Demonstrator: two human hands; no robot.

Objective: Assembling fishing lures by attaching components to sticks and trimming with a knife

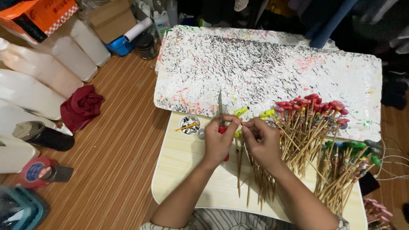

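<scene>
Resting on pale table [187,170], below spattered white board [272,72]; bundle of bamboo sticks [298,140] w/ painted tips, right side; light, thin, prob. snaps easily, so best held mid-shaft. Left hand [218,142] clenched round red-handled knife [220,115], blade up; right hand [262,140] pinching one stick [238,170] near top, wrists close, fingertips touching.
</scene>
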